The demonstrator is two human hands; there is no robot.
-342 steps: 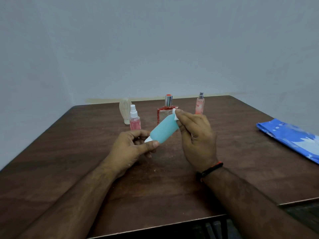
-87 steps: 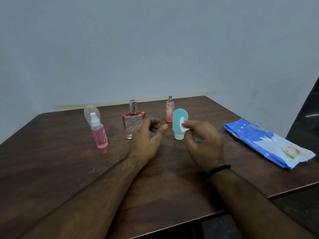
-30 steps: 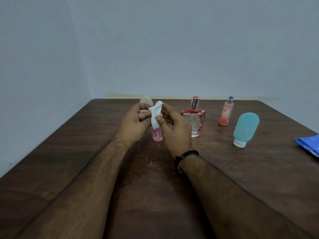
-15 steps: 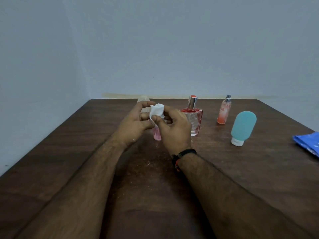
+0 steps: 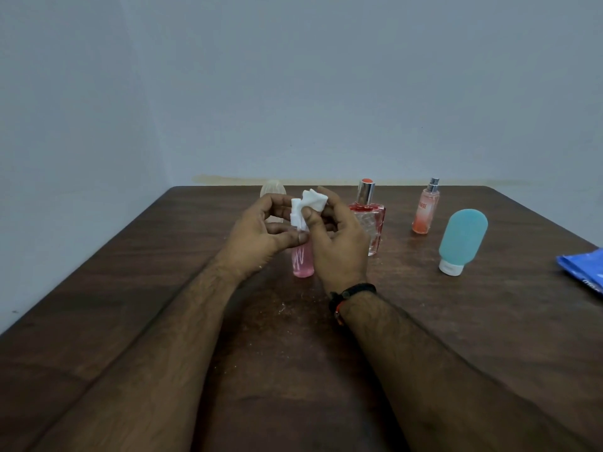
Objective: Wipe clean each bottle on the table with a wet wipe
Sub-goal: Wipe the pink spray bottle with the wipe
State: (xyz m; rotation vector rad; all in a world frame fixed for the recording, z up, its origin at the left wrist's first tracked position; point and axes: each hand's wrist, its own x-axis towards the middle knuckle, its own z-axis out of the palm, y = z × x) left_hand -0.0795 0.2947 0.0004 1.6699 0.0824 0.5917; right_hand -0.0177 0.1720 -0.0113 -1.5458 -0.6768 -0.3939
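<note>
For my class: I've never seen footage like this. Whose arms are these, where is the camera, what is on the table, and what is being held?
No machine here: these are a person's two bare arms, filmed by a wide-angle camera worn on their head, looking forward and down. The left hand holds a small pink spray bottle, while the right hand pinches a white wet wipe against its white top. On the brown table stand a square red perfume bottle, a slim orange spray bottle and a teal bottle resting on its white cap. A clear bottle peeks out behind the hands. The blue pack at the right edge is partly out of view.
</note>
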